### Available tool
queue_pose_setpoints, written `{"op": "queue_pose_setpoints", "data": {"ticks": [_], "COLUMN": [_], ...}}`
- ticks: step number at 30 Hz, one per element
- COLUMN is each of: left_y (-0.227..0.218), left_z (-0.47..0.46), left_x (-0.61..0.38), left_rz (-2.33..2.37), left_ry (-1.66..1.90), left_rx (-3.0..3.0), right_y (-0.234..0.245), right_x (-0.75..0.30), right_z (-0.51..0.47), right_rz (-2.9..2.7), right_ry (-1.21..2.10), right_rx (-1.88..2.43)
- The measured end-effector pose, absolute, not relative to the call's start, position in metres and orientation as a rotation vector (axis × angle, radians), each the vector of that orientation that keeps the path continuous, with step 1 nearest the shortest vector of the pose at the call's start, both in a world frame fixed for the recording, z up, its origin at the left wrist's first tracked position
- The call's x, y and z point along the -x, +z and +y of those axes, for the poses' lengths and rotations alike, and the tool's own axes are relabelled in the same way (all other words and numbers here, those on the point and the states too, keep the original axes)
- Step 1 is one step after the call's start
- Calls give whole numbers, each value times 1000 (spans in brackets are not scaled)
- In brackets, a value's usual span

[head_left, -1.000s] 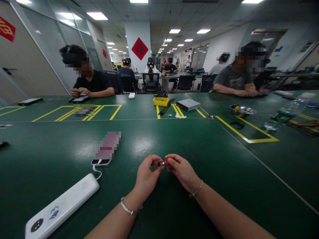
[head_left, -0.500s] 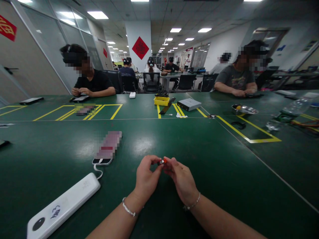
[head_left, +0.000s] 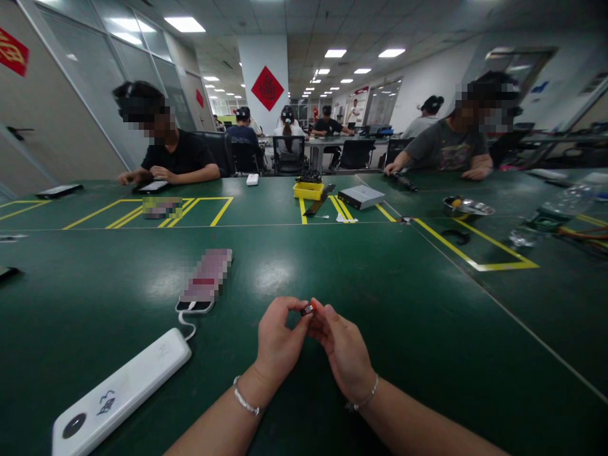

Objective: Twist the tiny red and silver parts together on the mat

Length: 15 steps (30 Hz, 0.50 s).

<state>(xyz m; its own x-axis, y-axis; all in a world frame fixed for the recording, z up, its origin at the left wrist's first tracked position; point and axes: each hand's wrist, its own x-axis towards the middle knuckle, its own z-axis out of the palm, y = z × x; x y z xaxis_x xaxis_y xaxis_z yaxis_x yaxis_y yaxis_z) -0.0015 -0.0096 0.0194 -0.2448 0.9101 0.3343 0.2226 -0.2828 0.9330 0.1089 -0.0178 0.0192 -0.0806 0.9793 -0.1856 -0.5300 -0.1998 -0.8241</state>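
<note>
My left hand (head_left: pixel 280 335) is closed, thumb and forefinger pinching a small silver-and-black piece (head_left: pixel 308 310) with an orange-red end. Its exact kind is too small and covered to make out. My right hand (head_left: pixel 344 345) meets it from the other side, fingers curled and their tips at the orange-red end. Both hands are held just above the green table (head_left: pixel 408 342), fingertips close together. Left of them lies a phone (head_left: pixel 206 275), its screen blurred out, joined by a short white cable (head_left: pixel 189 326) to a white power bank (head_left: pixel 121 389).
Farther back stand a yellow bin (head_left: pixel 308 190) of black cables, a grey box (head_left: pixel 361 197) and a metal dish (head_left: pixel 468 206). A plastic bottle (head_left: pixel 553 212) lies at right. Yellow tape (head_left: pixel 503 266) marks the table. Two people sit across it, one at left, one at right.
My right thumb has lifted slightly away from the small piece; my left hand keeps its pinch. Across the table, the person at right has spread their hands apart.
</note>
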Motion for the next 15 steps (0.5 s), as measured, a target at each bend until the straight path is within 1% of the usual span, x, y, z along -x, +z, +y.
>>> {"op": "queue_pose_setpoints", "data": {"ticks": [6, 10, 13, 15], "left_y": [15, 14, 12, 9], "left_z": [-6, -3, 0, 3], "left_x": [1, 1, 5, 7], "left_rz": [1439, 1359, 1400, 1479], "left_ry": [1481, 1473, 1493, 1478], "left_rx": [-1628, -1730, -1702, -1673], "right_y": [15, 23, 34, 39], "right_x": [-112, -127, -166, -210], "right_z": [-8, 9, 33, 50], "right_rz": [-766, -805, -770, -736], "right_ry": [1546, 1469, 1282, 1058], "right_rx": [979, 1087, 1188, 1323]}}
